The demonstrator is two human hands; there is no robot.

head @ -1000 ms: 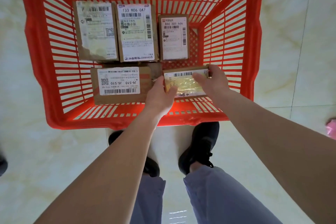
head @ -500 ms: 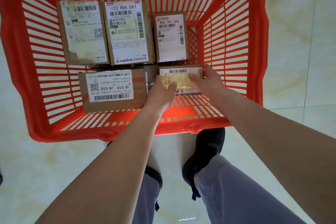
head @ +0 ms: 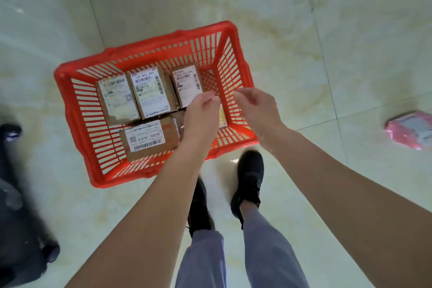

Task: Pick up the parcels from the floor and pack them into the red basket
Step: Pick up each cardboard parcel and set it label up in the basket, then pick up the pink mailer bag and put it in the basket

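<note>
The red basket [head: 77, 105] stands on the pale tiled floor and holds several brown cardboard parcels with white labels. Three lie in its far row: a left one [head: 117, 98], a middle one [head: 150, 91] and a small right one [head: 187, 82]. A wider parcel [head: 146, 139] lies in the near row. A yellowish parcel [head: 222, 117] shows as a sliver between my hands. My left hand [head: 201, 117] and my right hand [head: 256, 107] hover above the basket's right half with loosely curled fingers, holding nothing. A pink parcel [head: 411, 130] lies on the floor at the far right.
My two black shoes [head: 249, 177] stand just in front of the basket's near rim. A dark blurred object [head: 18, 217] fills the left edge of the view. Bare tiles stretch beyond the basket and to its right.
Both hands let go of the yellowish parcel, which stays in the basket's near right corner, and lifted above it. The view pulled back and up, showing the pink parcel and the dark object.
</note>
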